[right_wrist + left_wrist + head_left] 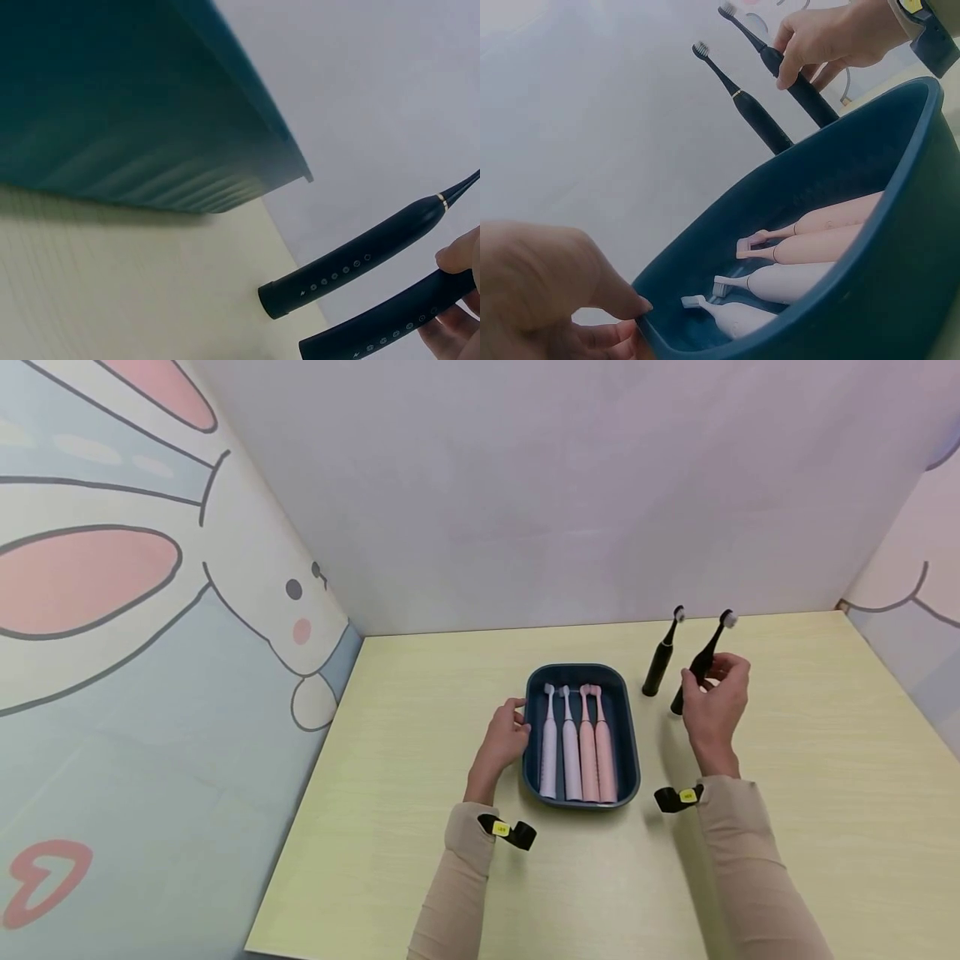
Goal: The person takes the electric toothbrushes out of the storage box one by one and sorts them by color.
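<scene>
A dark blue plastic bin (531,777) stands on the table, with two white electric toothbrushes (549,752) and two pink electric toothbrushes (596,752) lying side by side in it, heads toward the back. My left hand (504,737) pinches the bin's left rim, thumb tip at the edge and fingers against the outside. To the right of the bin, my right hand (716,703) grips a black electric toothbrush (703,662) by its handle, brush head up. Another black electric toothbrush (658,667) with a gold ring stands upright just to its left; both show button icons in the right wrist view.
The pale wooden table (405,760) meets a plain light wall (555,510) at the back. A side wall (135,760) with a cartoon rabbit borders the table on the left, another painted wall on the right. Each wrist wears a small black camera (678,798).
</scene>
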A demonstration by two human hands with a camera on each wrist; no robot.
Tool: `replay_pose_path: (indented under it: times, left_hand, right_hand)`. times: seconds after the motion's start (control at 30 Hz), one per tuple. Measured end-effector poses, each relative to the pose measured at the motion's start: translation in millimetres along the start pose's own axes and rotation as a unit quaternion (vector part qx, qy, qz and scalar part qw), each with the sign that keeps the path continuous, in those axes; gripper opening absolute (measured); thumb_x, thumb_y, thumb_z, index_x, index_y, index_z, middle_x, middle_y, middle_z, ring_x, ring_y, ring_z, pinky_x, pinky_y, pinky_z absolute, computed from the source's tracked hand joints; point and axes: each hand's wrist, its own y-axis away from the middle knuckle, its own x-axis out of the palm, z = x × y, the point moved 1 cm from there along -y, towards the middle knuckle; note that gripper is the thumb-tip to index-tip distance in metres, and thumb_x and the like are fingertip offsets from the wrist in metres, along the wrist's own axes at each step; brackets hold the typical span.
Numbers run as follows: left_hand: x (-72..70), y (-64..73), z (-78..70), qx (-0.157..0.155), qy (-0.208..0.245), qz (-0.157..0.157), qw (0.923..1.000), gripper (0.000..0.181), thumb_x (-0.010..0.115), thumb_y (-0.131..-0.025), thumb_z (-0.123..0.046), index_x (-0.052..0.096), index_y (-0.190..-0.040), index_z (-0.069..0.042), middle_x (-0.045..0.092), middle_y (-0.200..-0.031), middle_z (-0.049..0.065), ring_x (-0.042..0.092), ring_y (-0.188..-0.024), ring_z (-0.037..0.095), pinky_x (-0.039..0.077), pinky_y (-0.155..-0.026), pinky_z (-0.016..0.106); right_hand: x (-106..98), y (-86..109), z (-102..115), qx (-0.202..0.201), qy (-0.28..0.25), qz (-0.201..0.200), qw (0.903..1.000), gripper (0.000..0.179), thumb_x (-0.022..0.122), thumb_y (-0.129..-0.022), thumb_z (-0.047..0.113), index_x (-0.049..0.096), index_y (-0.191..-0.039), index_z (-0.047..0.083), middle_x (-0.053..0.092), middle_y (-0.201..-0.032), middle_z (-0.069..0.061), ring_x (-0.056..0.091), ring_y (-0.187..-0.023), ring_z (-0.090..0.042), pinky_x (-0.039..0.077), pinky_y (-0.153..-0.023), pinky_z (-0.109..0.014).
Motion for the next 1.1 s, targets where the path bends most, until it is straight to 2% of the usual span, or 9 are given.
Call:
replay_pose_path:
  times: [0.33,1.1]
  left_hand:
    - [-1.5,2.9,-1.0,-0.001,0.005,0.000,1.0000,0.044,0.050,-0.096,-0.006,0.044,-0.140,-0.008,0.052,-0.106,0.010,0.053,-0.089,0.020,0.048,-0.076,0.033]
    - [-3.5,4.6,-1.6,-0.013,0.012,0.004,0.9998,0.044,0.051,-0.096,-0.007,0.044,-0.139,-0.010,0.052,-0.106,0.009,0.052,-0.088,0.020,0.047,-0.075,0.032]
  right_hand:
    - [3.0,-5.0,-10.3,0.009,0.002,0.004,1.0000,0.038,0.066,-0.086,0.010,0.048,-0.118,0.004,0.045,-0.099,0.015,0.051,-0.094,-0.004,0.047,-0.082,-0.017]
    - [13.9,-20.4,-21.5,-0.023,-0.004,0.003,0.9997,0.035,0.066,-0.086,0.009,0.048,-0.116,0.005,0.043,-0.097,0.018,0.049,-0.093,0.001,0.047,-0.083,-0.015]
